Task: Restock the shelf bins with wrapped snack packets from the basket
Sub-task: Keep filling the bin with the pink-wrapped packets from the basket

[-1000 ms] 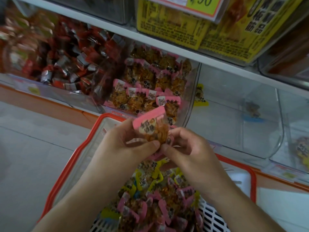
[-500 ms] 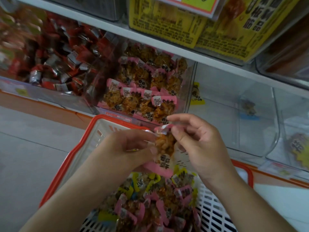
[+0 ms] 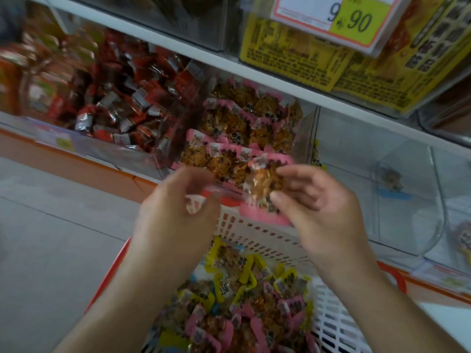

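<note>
Right hand (image 3: 321,207): thumb and fingers pinched on a pink-edged snack packet (image 3: 265,189), clear wrap with brown contents; black characters on the pink strip, too blurred to read. The packet is held tilted just in front of the pink-packet bin (image 3: 244,128), above the far wall of the basket (image 3: 257,238).

Left hand (image 3: 178,215): blurred; fingers curled narrow around a small pale scrap of wrapper (image 3: 195,205). Cannot tell if the grip is firm. The two hands are near each other but apart.

Basket: white mesh walls, orange-red rim, below both hands. It holds a loose pile of packets (image 3: 242,301) with yellow and pink edges, same black characters, not legible.

Shelf bins, left to right: a clear bin of red-and-silver wrapped packets (image 3: 114,98); the pink-packet bin, well filled; a clear bin (image 3: 369,174) with one yellow-edged packet (image 3: 316,159) against its left wall and one blue-edged packet (image 3: 390,182) further right.

Upper shelf: yellow boxes (image 3: 293,59) printed with dense black text, unreadable, plus large characters at the right. Price tag (image 3: 339,19) hanging in front: white and yellow fields, red border, reading "9" and "90".
</note>
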The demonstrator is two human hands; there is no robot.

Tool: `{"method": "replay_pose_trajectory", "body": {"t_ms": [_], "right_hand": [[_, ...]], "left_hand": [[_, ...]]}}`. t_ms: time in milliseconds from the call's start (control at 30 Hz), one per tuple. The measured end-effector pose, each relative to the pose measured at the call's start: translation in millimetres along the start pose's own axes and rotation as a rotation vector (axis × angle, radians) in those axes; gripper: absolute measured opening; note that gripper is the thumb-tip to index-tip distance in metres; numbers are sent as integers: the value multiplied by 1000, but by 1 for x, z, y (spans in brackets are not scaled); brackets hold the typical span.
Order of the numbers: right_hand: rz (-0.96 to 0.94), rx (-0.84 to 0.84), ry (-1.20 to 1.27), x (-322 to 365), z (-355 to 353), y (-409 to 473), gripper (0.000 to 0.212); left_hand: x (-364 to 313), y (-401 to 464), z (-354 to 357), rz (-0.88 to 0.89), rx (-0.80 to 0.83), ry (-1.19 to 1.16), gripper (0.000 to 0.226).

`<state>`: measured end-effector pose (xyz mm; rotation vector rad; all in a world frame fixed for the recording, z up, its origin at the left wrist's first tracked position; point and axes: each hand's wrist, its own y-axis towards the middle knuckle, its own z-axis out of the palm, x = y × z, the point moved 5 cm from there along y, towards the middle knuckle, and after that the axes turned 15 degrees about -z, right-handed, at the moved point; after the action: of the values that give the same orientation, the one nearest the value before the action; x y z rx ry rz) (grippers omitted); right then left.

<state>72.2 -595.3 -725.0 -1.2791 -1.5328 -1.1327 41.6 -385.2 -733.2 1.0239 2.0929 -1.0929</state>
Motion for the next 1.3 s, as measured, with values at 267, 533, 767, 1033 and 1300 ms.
{"method": "replay_pose_trajectory", "body": {"t_ms": [267, 533, 767, 1033, 1300], "right_hand": [[-55, -139, -299, -21, 72, 158, 39], [-37, -126, -513, -42, 115, 237, 46], [-147, -104, -850, -44, 126, 241, 55], [-226, -107, -790, -29, 119, 225, 40], [-529, 202, -537, 22, 96, 48, 18]], "left_hand": [[67, 26, -8, -441, 111, 401, 61], [57, 24, -10, -337, 132, 444, 42], [55, 22, -14, -313, 118, 407, 37], [62, 35, -11, -342, 115, 479, 25], [53, 39, -31, -221, 85, 445, 19]]}}
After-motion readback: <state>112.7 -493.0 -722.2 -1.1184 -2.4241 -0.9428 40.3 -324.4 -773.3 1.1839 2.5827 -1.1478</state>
